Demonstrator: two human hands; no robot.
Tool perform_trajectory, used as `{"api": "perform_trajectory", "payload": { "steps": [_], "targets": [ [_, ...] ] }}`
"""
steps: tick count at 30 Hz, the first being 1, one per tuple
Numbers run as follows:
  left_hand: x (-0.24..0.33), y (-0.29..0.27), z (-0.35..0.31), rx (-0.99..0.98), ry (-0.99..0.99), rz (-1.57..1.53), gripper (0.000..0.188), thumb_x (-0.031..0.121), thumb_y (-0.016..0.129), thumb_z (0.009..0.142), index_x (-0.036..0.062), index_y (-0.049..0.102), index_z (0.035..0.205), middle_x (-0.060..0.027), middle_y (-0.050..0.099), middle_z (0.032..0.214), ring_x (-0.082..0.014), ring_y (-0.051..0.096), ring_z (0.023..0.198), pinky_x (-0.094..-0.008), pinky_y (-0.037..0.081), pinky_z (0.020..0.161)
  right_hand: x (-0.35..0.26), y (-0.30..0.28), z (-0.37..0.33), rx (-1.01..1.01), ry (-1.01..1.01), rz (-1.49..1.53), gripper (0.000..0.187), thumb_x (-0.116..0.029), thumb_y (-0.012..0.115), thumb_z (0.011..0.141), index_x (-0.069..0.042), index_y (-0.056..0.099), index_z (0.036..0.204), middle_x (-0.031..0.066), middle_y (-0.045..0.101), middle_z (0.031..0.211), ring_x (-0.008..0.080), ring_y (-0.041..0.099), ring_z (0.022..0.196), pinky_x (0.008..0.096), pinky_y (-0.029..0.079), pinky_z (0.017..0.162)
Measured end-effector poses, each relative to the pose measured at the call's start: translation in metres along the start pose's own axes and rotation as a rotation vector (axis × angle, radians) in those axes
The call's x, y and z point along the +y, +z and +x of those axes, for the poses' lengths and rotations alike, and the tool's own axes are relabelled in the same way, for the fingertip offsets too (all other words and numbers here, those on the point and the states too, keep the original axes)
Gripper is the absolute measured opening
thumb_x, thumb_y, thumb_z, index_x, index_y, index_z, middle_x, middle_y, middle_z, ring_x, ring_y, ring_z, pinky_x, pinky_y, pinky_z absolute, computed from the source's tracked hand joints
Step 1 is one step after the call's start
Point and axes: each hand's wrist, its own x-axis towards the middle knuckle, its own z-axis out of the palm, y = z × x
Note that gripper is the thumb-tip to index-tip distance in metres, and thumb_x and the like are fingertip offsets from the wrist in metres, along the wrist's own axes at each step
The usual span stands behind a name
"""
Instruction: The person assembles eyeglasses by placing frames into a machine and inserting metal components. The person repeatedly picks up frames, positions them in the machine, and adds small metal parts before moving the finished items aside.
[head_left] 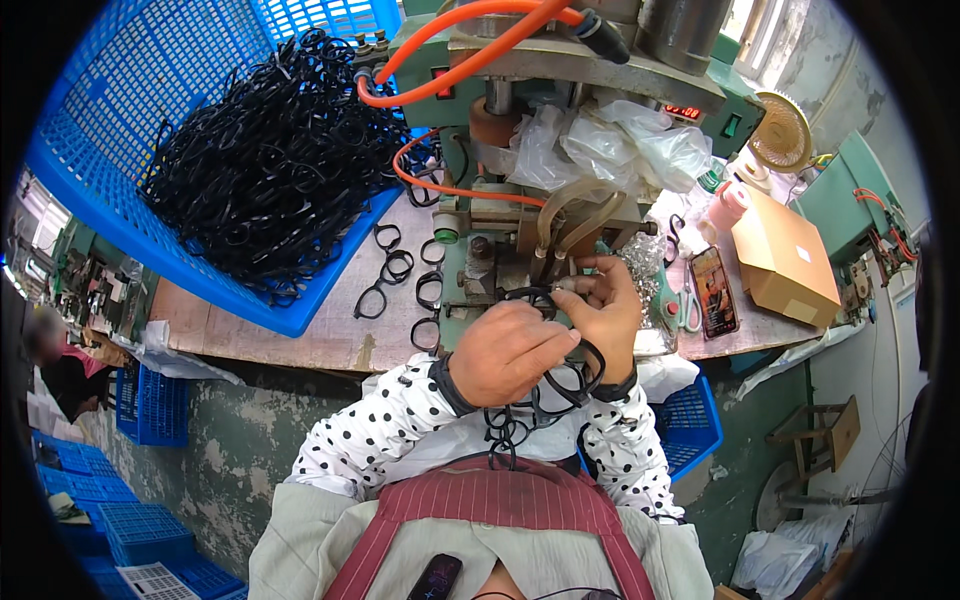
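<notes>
Both hands work at the front of one green bench machine standing on a worn wooden table. The left hand is closed around one black spectacle frame, held just below the machine's tooling; a further bunch of black frames hangs beneath the hands, their number not countable. The right hand pinches its fingertips together on the upper edge of the held frame, directly at the machine head. Five loose black frames lie on the table to the left of the machine. One blue plastic crate, tilted, holds a heap of black frames too dense to count. Two orange hoses run across the machine. Right of the hands lie one pair of scissors, one phone and one cardboard box.
</notes>
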Motion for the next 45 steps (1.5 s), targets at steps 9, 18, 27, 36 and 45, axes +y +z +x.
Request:
{"api": "perform_trajectory", "payload": {
  "steps": [9,18,27,36,45],
  "targets": [
    [0.011,-0.008,-0.013,-0.081,0.135,-0.052,0.037,0.002,0.065,0.073,0.0008,0.063,0.110,-0.0126,0.067,0.101,-0.0295,0.062,0.081,-0.0440,0.049,0.080,-0.005,0.027,0.008,0.088,-0.081,0.068,0.050,0.004,0.072,0.071,0.000,0.048,0.115,0.0095,0.069,0.080,0.0079,0.057,0.067,0.0218,0.045,0.059],
    [-0.018,0.002,-0.009,-0.215,0.192,-0.122,0.054,0.008,0.064,0.065,0.0010,0.059,0.119,-0.0116,0.061,0.113,-0.0292,0.058,0.101,-0.0478,0.046,0.095,0.051,-0.054,0.037,0.421,-0.307,-0.795,0.044,-0.011,0.078,0.071,-0.012,0.059,0.111,0.0066,0.070,0.087,0.0272,0.064,0.079,0.0385,0.049,0.071],
    [-0.021,0.006,-0.013,-0.207,0.181,-0.108,0.051,0.010,0.063,0.067,0.0016,0.059,0.117,-0.0095,0.061,0.110,-0.0314,0.057,0.096,-0.0455,0.048,0.089,0.089,-0.105,0.020,0.250,-0.341,-1.224,0.016,-0.018,0.077,0.069,-0.017,0.071,0.083,-0.0003,0.065,0.105,0.0259,0.053,0.108,0.0459,0.036,0.089],
    [-0.024,-0.015,-0.021,-0.230,0.137,0.133,0.043,0.040,0.066,0.085,0.0137,0.060,0.118,-0.0064,0.058,0.124,-0.0270,0.055,0.106,-0.0528,0.031,0.104,0.095,-0.102,0.020,0.413,-0.324,-0.884,0.005,-0.014,0.067,0.084,-0.013,0.068,0.089,0.0033,0.069,0.082,0.0231,0.064,0.080,0.0349,0.046,0.073],
    [-0.150,-0.084,-0.141,-0.542,-0.651,0.704,0.067,0.050,0.069,0.077,0.0132,0.053,0.130,-0.0098,0.042,0.140,-0.0299,0.033,0.134,-0.0528,0.024,0.105,0.111,-0.102,0.026,0.523,-0.274,-0.739,0.009,-0.009,0.060,0.092,-0.005,0.065,0.098,0.0111,0.070,0.082,0.0206,0.070,0.068,0.0317,0.052,0.058]
  ]
}}
